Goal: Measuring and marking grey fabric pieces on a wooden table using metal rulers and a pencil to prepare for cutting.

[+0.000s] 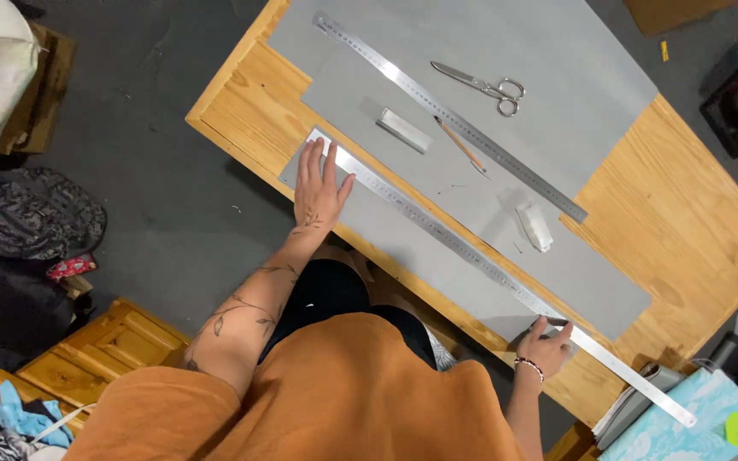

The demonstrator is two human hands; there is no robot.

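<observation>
A pale blue package (700, 418) with a leafy white pattern is seen beside the worktop's near right corner, a small yellow-green tag (736, 427) lying on it, with a stack of grey books or pads (634, 408) just beside it. The left hand (318, 189) is laid flat, fingers spread and released, on the left end of a long steel ruler (471, 254) and the grey sheet (437, 248) beneath it, near the worktop's front edge. The right hand (543, 348) is loosely curled, its fingertips pressed on the ruler toward its right end, at the sheet's near right corner; nothing is clasped. The ruler is laid slantwise along the narrow grey sheet, its far right end overhanging the worktop (685, 230) of pale grained plywood. A larger, matte grey sheet (557, 51) is spread toward the back edge, and on it are found a second steel ruler (446, 115), metal scissors (482, 87), a pencil (463, 147) and a small rectangular metal block (403, 130). A white eraser-like lump (535, 225) is set between the two rulers.
</observation>
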